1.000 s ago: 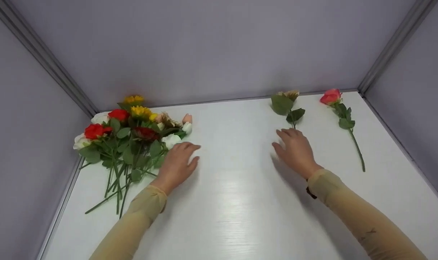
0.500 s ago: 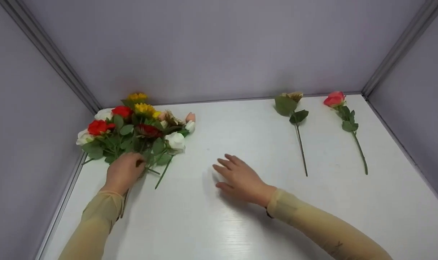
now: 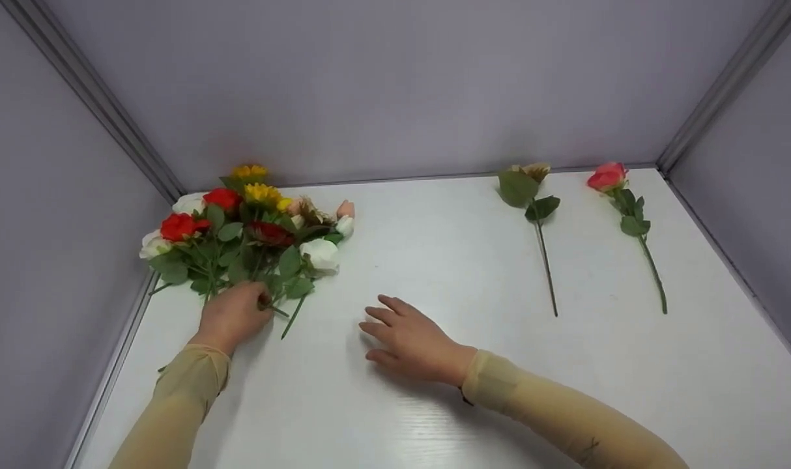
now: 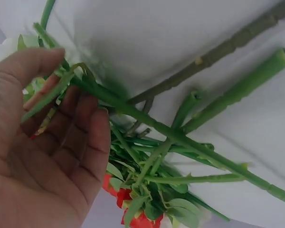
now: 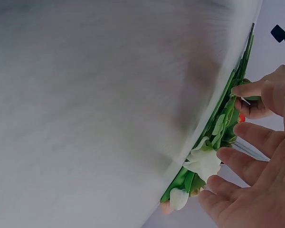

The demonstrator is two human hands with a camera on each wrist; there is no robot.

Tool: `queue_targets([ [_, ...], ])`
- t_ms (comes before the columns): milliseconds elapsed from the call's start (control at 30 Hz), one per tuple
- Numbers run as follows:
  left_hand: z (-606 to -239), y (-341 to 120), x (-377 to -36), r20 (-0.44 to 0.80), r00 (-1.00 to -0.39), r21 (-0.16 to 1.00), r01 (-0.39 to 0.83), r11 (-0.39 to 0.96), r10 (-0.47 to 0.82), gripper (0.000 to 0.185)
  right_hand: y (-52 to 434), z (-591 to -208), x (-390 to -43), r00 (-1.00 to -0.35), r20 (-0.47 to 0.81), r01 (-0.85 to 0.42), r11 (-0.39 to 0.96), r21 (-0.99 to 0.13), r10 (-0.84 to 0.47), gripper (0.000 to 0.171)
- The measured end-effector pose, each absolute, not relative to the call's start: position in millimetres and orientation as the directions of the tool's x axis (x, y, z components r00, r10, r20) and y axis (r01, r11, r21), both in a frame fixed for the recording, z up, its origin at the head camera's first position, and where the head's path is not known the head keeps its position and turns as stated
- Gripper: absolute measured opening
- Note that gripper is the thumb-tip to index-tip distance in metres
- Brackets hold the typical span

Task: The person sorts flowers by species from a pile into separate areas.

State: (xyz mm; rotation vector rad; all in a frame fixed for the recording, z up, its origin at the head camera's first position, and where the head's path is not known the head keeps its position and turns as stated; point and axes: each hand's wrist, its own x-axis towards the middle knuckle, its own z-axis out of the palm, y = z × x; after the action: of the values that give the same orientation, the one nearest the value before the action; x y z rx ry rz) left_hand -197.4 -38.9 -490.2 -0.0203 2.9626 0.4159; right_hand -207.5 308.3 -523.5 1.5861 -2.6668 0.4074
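At the left lies a heap of artificial flowers (image 3: 229, 251), with red and white roses, yellow sunflowers and green stems. My left hand (image 3: 236, 317) is in among the stems at the heap's near side. Its thumb and curled fingers pinch a green flower stem (image 4: 133, 112); which bloom this belongs to is hidden. A white rose (image 3: 320, 255) lies just beyond that hand, to its right. My right hand (image 3: 412, 339) hovers low over the white table (image 3: 428, 260), fingers spread, holding nothing. In the right wrist view the right hand (image 5: 256, 175) appears in front of the flowers.
Toward the back right, a beige flower (image 3: 544, 254) with two large leaves lies with its stem toward me. Right of it is a pink rose (image 3: 635, 225). Grey panels (image 3: 402, 91) wall the table at the back and both sides.
My left hand has gone left and down to the stems in the heap. My right hand has left the beige flower, which lies still, and moved left and nearer to me.
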Motion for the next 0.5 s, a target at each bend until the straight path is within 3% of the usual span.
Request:
queue_targets([
  [267,-466,-33,-192,-0.176,-0.984,0.356,-0.043,0.933,0.022,0.013,323,-524,-215,-0.513,0.144,-0.848,0.473,-0.239,-0.846,0.049],
  [500,-435,-7,-200,-0.242,-0.969,0.546,-0.094,0.833,0.049,0.02,339,-520,-224,-0.562,0.15,-0.807,0.5,-0.314,-0.813,0.047],
])
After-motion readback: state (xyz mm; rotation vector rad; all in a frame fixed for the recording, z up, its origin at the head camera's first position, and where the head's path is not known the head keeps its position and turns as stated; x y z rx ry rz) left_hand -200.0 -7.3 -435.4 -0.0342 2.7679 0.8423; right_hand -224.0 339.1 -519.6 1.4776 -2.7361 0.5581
